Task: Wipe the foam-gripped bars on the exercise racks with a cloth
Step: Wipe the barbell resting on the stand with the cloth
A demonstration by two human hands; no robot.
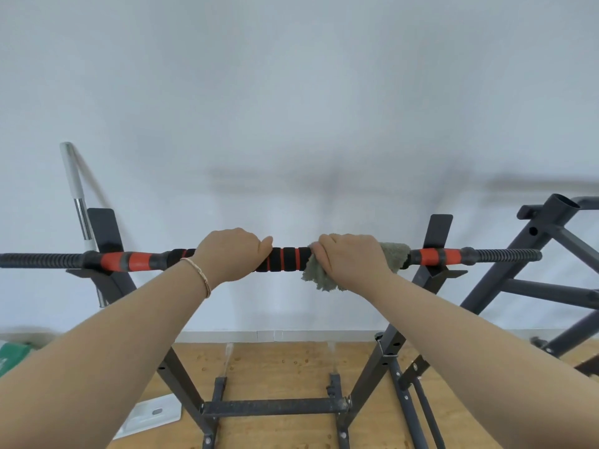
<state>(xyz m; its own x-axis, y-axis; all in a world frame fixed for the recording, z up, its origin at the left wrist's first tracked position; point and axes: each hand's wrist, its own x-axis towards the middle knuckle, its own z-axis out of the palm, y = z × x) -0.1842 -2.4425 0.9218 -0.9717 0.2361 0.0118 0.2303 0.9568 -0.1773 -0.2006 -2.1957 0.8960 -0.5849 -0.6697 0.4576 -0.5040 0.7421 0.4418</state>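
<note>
A bar with black and red foam grips (285, 259) lies across the two uprights of a dark metal rack (275, 406). My left hand (231, 254) grips the foam left of centre, fingers curled over the top. My right hand (350, 257) grips a grey-green fluffy cloth (393, 252) wrapped round the bar right of centre. Cloth ends hang below and stick out to the right of that hand.
A second dark rack (531, 264) stands at the right, close to the bar's threaded end (509, 254). A silver pole (77, 202) leans on the white wall at the left. A white flat object (152, 413) and something green (13, 354) lie on the wooden floor.
</note>
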